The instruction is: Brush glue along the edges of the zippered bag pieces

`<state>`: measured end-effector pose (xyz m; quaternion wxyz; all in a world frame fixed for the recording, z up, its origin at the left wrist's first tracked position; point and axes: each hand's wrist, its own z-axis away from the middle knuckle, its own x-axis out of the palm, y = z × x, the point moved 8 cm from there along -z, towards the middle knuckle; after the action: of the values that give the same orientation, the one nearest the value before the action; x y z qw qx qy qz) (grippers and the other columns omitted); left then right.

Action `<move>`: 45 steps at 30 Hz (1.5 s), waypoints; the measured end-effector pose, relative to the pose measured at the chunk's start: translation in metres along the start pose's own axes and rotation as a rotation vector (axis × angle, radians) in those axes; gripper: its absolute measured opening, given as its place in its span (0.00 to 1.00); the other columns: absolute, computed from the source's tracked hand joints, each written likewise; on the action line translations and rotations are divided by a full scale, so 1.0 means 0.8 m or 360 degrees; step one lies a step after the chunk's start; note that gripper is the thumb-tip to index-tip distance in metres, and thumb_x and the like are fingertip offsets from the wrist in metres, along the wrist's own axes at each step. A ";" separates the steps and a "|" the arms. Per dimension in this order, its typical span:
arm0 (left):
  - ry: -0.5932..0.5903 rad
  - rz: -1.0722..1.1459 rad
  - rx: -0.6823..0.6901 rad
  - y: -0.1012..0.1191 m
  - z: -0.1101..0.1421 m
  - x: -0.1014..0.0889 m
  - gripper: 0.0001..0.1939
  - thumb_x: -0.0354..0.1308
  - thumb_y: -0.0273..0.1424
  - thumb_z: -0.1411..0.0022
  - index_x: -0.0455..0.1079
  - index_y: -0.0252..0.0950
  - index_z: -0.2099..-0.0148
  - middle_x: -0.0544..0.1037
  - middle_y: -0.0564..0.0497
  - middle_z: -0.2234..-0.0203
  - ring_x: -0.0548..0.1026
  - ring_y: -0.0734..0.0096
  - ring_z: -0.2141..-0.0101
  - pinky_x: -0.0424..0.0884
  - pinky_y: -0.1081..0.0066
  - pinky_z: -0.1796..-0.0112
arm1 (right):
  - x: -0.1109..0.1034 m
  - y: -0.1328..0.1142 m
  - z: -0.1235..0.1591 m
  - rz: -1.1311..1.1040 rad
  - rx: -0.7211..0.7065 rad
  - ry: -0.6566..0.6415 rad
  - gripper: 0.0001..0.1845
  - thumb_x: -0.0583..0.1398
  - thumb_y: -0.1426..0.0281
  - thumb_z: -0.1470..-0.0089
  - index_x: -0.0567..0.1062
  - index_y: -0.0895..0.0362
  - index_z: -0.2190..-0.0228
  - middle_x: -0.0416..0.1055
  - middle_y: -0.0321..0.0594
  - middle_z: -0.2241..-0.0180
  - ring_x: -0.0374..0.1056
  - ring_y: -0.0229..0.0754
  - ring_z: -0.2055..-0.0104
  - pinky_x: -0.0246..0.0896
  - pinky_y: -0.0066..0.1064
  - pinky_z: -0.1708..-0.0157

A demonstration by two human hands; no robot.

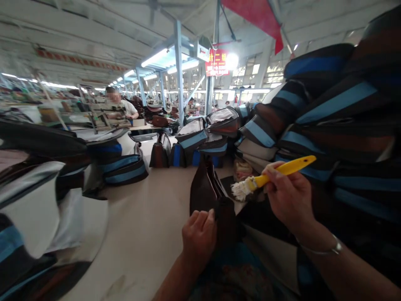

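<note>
My right hand (290, 196) is closed around a yellow-handled paintbrush (290, 167). Its pale bristles, clumped with a whitish coating, point left, just right of a dark brown bag (202, 188). That bag stands upright on the table before me, its top slit partly open. With fingers curled, my left hand (200, 232) grips the near edge of the bag. The bag's lower near side fades into shadow, so its outline there is unclear. Under the brush sits a dark flat piece, partly hidden.
Tall piles of dark bags with blue stripes (338, 100) rise on my right. More bag pieces (34, 209) lie on the left, and several small bags (161, 154) line the far table edge. The pale tabletop (140, 234) lies between. A person (127, 108) sits beyond.
</note>
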<state>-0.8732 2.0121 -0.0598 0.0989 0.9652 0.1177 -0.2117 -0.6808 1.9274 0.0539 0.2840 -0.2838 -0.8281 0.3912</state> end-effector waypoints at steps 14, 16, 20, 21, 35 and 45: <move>-0.0190 -0.0352 0.0435 0.063 -0.023 0.021 0.06 0.53 0.21 0.36 0.69 0.31 0.57 0.73 0.50 0.74 0.69 0.68 0.73 0.68 0.66 0.73 | 0.072 -0.026 0.009 0.1511 -0.0943 -0.1136 0.09 0.54 0.68 0.39 0.69 0.56 0.70 0.69 0.39 0.75 0.66 0.41 0.74 0.58 0.33 0.71; -0.0202 -0.0357 0.0406 0.061 -0.024 0.021 0.06 0.53 0.21 0.37 0.69 0.30 0.57 0.73 0.50 0.73 0.69 0.67 0.73 0.68 0.66 0.72 | 0.073 -0.036 0.016 0.1398 -0.1029 -0.1094 0.09 0.54 0.68 0.38 0.69 0.56 0.70 0.70 0.39 0.73 0.67 0.41 0.73 0.59 0.32 0.70; -0.0226 -0.0295 0.0327 0.053 -0.026 0.022 0.07 0.53 0.21 0.37 0.70 0.30 0.57 0.73 0.49 0.73 0.69 0.65 0.72 0.69 0.64 0.70 | 0.087 -0.022 0.033 0.1361 -0.1068 -0.1365 0.09 0.53 0.69 0.38 0.69 0.57 0.70 0.69 0.38 0.75 0.66 0.40 0.74 0.60 0.33 0.70; -0.0224 -0.0247 0.0283 0.049 -0.026 0.021 0.08 0.52 0.21 0.37 0.70 0.30 0.58 0.73 0.48 0.73 0.68 0.65 0.72 0.69 0.64 0.70 | 0.087 -0.021 0.032 0.1421 -0.1117 -0.1363 0.09 0.53 0.70 0.38 0.68 0.57 0.71 0.69 0.39 0.75 0.66 0.41 0.74 0.60 0.34 0.70; -0.0622 0.1165 -0.1002 -0.020 -0.014 0.040 0.11 0.57 0.32 0.36 0.76 0.35 0.54 0.75 0.49 0.65 0.72 0.67 0.62 0.68 0.70 0.58 | 0.091 -0.010 0.015 0.1256 -0.1027 -0.1206 0.08 0.55 0.69 0.38 0.68 0.56 0.70 0.68 0.37 0.74 0.65 0.39 0.73 0.57 0.32 0.70; -0.0626 0.1365 -0.1200 -0.031 0.006 0.048 0.13 0.57 0.37 0.36 0.76 0.38 0.52 0.74 0.51 0.64 0.71 0.67 0.61 0.67 0.71 0.58 | 0.099 -0.011 0.028 0.1273 -0.1113 -0.1274 0.07 0.54 0.70 0.38 0.68 0.56 0.70 0.68 0.36 0.74 0.65 0.40 0.73 0.58 0.33 0.68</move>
<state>-0.8480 2.0419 -0.0838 0.5306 0.7677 -0.2357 -0.2712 -0.7520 1.9669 0.0685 -0.3213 -0.4774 -0.7787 0.2499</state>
